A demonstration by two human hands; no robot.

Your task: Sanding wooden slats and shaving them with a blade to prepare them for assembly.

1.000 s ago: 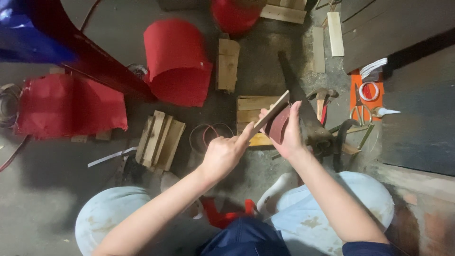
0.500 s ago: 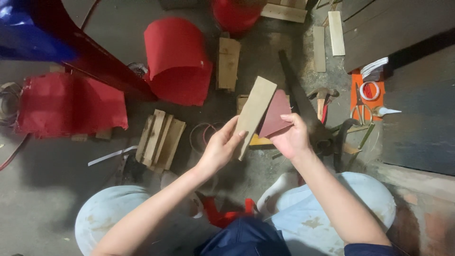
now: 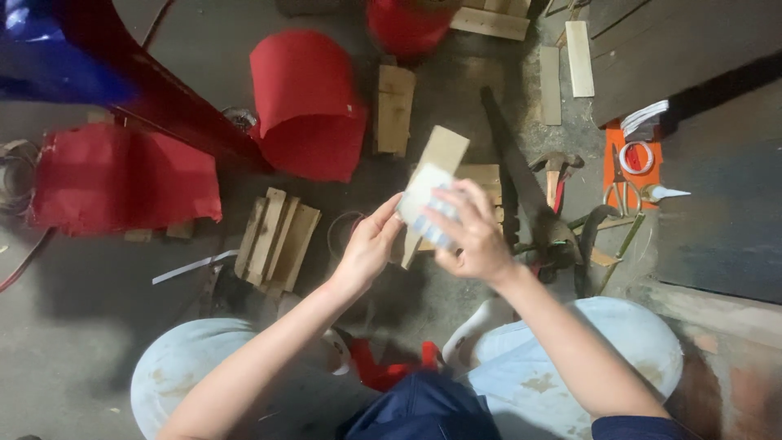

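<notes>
My left hand point(image 3: 371, 244) grips the lower edge of a small flat wooden board point(image 3: 444, 151), which is held upright and tilted in front of me. My right hand point(image 3: 471, 236) presses a small sheet point(image 3: 423, 200) against the board's face. The sheet looks pale and is blurred by motion. It looked dark red a moment ago and may be sandpaper. Both hands are above the concrete floor, between my knees.
On the floor are a curved red sheet point(image 3: 305, 106), a red cloth point(image 3: 122, 175), a stack of wooden slats point(image 3: 277, 232), a wood block point(image 3: 395, 110), a handsaw point(image 3: 521, 179) and a hammer point(image 3: 555, 167). Scissors point(image 3: 623, 187) and a tape roll point(image 3: 641, 156) lie on an orange mat.
The board has turned from edge-on to face-on. My right hand has brought the sheet from behind the board onto its front face, lower down.
</notes>
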